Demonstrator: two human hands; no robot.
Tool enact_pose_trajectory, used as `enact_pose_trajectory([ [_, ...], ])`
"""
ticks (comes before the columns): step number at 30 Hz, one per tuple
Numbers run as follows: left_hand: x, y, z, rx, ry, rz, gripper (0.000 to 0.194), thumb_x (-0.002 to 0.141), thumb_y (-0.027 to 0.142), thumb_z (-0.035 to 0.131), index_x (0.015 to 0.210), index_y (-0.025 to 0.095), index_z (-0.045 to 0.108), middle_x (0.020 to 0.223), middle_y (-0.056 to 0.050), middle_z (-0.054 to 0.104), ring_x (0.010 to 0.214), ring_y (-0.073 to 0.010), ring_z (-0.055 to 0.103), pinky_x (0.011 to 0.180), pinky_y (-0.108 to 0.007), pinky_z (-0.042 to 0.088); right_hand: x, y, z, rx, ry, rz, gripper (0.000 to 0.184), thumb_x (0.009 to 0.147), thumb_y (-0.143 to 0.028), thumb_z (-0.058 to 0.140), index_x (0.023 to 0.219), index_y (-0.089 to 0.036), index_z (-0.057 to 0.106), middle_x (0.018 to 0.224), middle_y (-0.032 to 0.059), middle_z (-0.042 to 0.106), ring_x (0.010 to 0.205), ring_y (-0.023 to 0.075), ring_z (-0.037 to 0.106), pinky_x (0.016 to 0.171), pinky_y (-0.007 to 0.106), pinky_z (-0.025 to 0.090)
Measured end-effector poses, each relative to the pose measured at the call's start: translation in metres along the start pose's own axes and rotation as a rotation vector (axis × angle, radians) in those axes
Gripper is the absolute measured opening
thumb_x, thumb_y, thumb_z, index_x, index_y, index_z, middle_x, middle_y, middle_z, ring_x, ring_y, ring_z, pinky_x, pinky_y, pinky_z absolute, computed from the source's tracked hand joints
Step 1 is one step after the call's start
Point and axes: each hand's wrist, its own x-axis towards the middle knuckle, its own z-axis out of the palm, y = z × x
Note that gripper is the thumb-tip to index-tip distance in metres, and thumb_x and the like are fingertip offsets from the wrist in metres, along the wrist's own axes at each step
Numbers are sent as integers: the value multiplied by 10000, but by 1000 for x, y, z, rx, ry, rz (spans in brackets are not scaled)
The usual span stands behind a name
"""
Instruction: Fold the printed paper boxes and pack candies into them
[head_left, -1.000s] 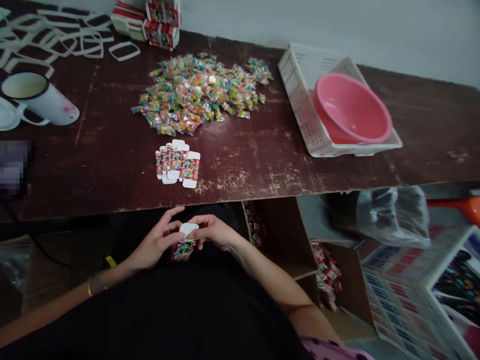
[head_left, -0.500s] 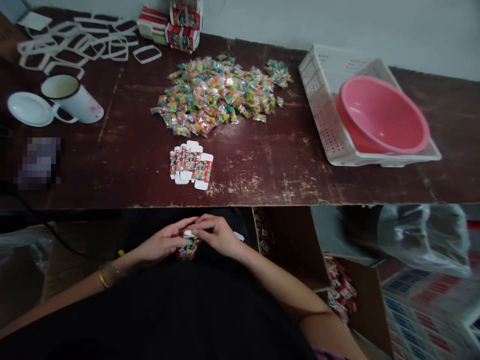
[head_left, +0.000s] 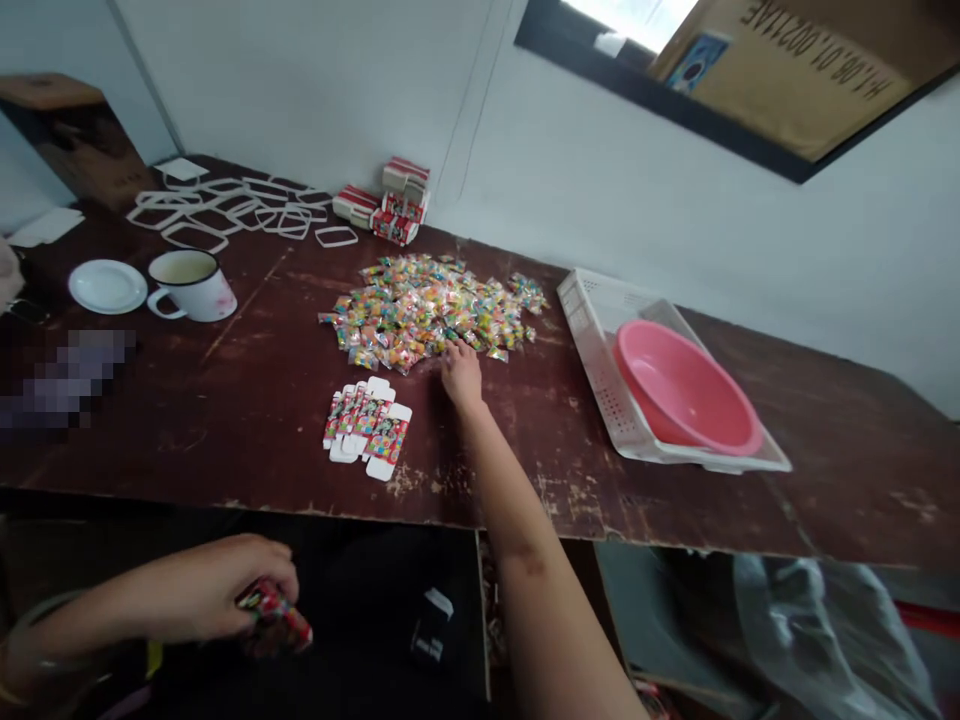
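Red printed card shows in the grip of my left hand (head_left: 225, 585), which is low, below the table edge: my fingers are curled around a small box (head_left: 276, 615), over my black clothing (head_left: 352, 580). Blur smears the print, so I can't fairly say whether its end flaps are shut. To the right of it on my lap lies a little dark item (head_left: 430, 635) with white marks. Further right, under the tabletop, hangs a clear plastic bag (head_left: 817, 620).

Above that runs the dark brown table (head_left: 247, 450), its paint worn pale in patches near the front edge. On it, flat cartons (head_left: 367, 425) overlap in a short row, red with white flaps. My right arm stretches past them, and my right hand (head_left: 461, 375) is at the near edge of a heap of candy packets (head_left: 442, 300), fingers bent down; I cannot tell whether they pinch one. The packets are clear, with bright sweets inside.

To the right of the heap, a pink basin (head_left: 690, 385) sits tilted in a white crate (head_left: 596, 380). On the left stand a white mug (head_left: 199, 290) and, just beside it, a white lid (head_left: 107, 287). Beyond them lie loose white bands (head_left: 336, 237) and stacked red-and-white bundles (head_left: 395, 220), close to the pale wall (head_left: 300, 80).
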Motion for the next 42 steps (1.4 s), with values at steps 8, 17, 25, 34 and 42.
enact_pose_trajectory([
  [8, 37, -1, -6, -654, 159, -79, 435, 844, 405, 606, 1235, 231, 529, 1036, -71, 667, 902, -243, 650, 696, -313, 527, -100, 28, 20, -49, -23, -33, 504, 963, -336, 462, 1403, -91, 452, 1489, 196, 394, 1366, 310, 344, 1118, 491, 275],
  [17, 110, 25, 30, -1021, 129, -43, 564, 705, 199, 727, 1224, 181, 505, 926, -65, 678, 768, -191, 673, 712, -369, 566, -267, -3, 4, 54, -96, -128, 612, 888, -374, 601, 1441, -188, 415, 1332, 181, 500, 1217, 325, 445, 1026, 522, 378],
  [25, 107, 27, 44, -948, 108, -107, 391, 826, 476, 658, 1026, 151, 572, 844, -67, 661, 674, -170, 644, 550, -284, 535, -257, -2, -6, 172, -123, -148, 283, 854, -112, 568, 1109, -203, 651, 1321, 137, 534, 1162, 280, 496, 988, 469, 423],
  [34, 109, 31, 53, -893, 127, -98, 630, 827, 710, 490, 944, 110, 642, 813, -98, 672, 684, -182, 634, 518, -269, 538, -232, -44, -37, 767, -85, 115, 253, 890, -330, 599, 1110, -209, 620, 970, 49, 687, 874, 178, 656, 781, 292, 517],
  [42, 104, 30, 51, -794, 241, -22, 646, 824, 732, 456, 956, 127, 641, 732, -72, 651, 627, -180, 612, 463, -257, 506, -198, -77, -44, 388, -78, -207, 143, 913, -307, 613, 902, -199, 705, 1023, 67, 655, 960, 192, 531, 905, 357, 404],
])
